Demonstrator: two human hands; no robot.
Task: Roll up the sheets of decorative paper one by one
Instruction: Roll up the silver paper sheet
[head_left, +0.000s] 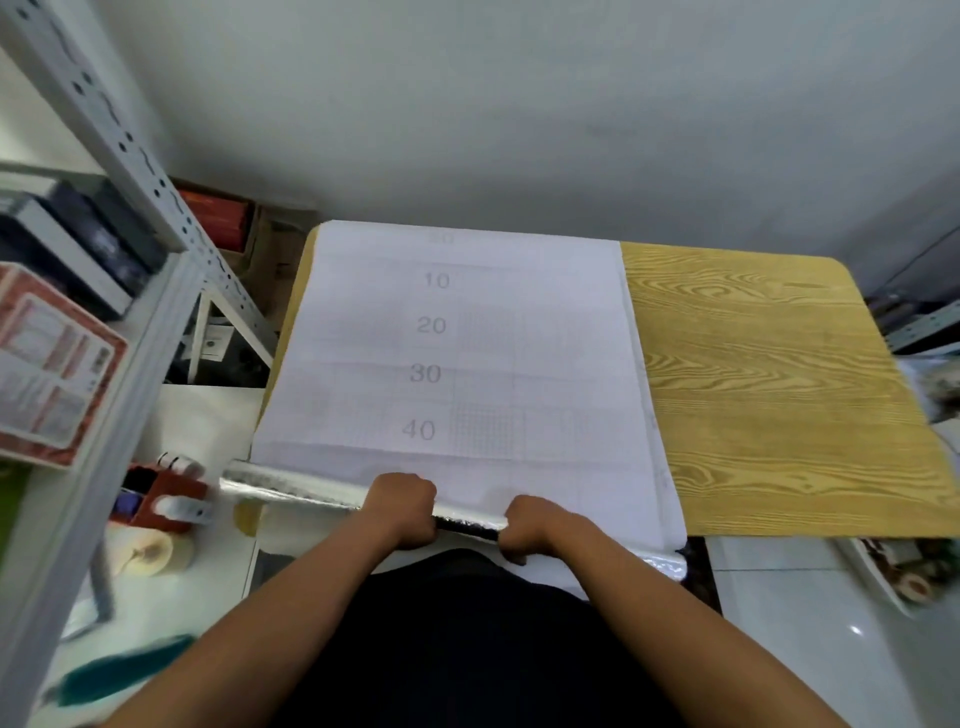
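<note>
A sheet of decorative paper (467, 343) lies white side up on the left half of the table, printed with a faint grid and the numbers 10 to 40. Its near end is wound into a thin silvery roll (291, 486) lying across the table's near edge, slanting from upper left to lower right. My left hand (402, 512) grips the roll near its middle, fingers curled over it. My right hand (530, 527) grips the roll just to the right, fingers curled too. The roll's right end (667, 564) pokes out past the sheet.
The wood-grain table (769, 395) shows bare on the right half. A grey metal shelf (130, 291) with boxes stands at the left. A red tape dispenser (166, 499) and tape rolls (150, 553) sit on a white surface at lower left. Clutter lies at the right edge.
</note>
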